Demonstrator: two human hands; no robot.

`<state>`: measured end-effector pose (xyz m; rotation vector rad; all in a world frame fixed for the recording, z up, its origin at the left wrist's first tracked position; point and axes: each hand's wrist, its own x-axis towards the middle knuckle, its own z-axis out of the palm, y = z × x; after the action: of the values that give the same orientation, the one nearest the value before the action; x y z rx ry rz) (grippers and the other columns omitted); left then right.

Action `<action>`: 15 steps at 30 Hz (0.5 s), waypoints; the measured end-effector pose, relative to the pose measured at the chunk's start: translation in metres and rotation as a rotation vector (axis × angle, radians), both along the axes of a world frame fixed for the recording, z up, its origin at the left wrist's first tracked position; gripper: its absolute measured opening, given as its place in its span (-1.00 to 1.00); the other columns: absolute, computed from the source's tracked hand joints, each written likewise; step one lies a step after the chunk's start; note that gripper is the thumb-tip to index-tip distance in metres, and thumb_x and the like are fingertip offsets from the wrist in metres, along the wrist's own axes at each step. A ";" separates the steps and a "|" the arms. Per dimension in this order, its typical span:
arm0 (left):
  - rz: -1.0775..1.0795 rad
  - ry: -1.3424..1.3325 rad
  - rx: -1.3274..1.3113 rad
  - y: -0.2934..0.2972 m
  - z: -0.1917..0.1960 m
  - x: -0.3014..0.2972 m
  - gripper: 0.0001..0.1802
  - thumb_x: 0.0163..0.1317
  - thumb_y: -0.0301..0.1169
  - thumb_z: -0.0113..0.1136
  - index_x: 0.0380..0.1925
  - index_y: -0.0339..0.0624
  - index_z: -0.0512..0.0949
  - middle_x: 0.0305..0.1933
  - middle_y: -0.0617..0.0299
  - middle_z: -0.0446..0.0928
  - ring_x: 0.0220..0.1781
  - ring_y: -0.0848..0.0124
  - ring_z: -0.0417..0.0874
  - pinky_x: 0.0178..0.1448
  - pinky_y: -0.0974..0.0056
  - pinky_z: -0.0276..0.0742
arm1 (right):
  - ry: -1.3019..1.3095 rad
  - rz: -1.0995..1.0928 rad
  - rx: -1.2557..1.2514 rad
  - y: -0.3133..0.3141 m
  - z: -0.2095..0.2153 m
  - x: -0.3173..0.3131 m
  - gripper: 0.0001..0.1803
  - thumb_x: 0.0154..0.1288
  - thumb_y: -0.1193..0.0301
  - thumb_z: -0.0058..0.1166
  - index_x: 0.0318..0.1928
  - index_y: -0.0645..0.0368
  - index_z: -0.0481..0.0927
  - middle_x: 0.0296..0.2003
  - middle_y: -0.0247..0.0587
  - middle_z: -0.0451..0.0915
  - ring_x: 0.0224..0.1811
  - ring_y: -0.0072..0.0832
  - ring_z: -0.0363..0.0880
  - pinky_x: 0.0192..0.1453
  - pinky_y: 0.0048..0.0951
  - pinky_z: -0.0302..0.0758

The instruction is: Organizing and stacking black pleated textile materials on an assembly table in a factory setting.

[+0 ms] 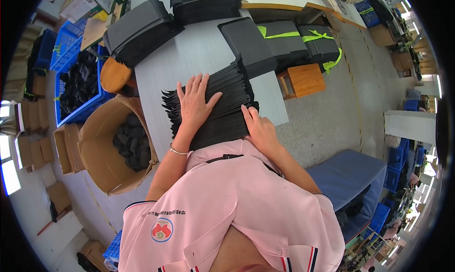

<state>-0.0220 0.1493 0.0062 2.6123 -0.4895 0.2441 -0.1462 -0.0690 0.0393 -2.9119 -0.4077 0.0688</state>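
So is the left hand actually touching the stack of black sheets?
Touching. The head view shows the left hand lying flat, fingers spread, on top of the stack of black sheets, no gap visible.

Bright, even daylight; sharp centre, fisheye bending and dark rim.

A thick stack of flat black sheets [215, 103] is lying on the grey desk [199, 51], at the desk's near edge. The sheets are fanning out slightly, their jagged corners showing along the stack's left side. The stack is sitting tilted, just nearer than another black pile [246, 44] on the desk.
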 end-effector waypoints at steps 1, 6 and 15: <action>0.000 0.003 -0.002 0.000 0.000 0.000 -0.23 0.38 0.11 0.28 0.43 -0.12 0.45 0.48 0.04 0.46 0.57 0.07 0.36 0.68 -0.33 -0.12 | 0.000 0.002 -0.001 -0.001 -0.001 0.000 0.20 -0.21 0.33 0.65 0.50 0.31 0.29 0.22 -0.09 0.38 -0.33 -0.40 0.63 -0.18 -0.37 0.54; 0.001 0.007 -0.012 0.000 0.000 0.002 -0.23 0.38 0.11 0.28 0.43 -0.11 0.45 0.48 0.03 0.46 0.57 0.06 0.36 0.68 -0.33 -0.13 | -0.134 0.022 0.095 -0.003 -0.009 -0.002 0.14 -0.19 0.33 0.65 0.47 0.28 0.34 0.33 -0.04 0.35 -0.22 -0.35 0.67 -0.13 -0.31 0.54; -0.003 0.012 0.005 0.002 0.000 0.002 -0.12 0.30 0.20 0.33 0.44 -0.14 0.44 0.48 0.03 0.46 0.58 0.06 0.35 0.69 -0.32 -0.16 | 0.015 0.027 0.031 -0.005 -0.004 0.001 0.10 -0.18 0.36 0.65 0.43 0.27 0.36 0.59 0.22 0.10 -0.19 -0.30 0.68 -0.10 -0.30 0.56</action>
<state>-0.0203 0.1509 0.0062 2.6159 -0.4910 0.2267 -0.1452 -0.0738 0.0352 -2.8742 -0.4419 0.0872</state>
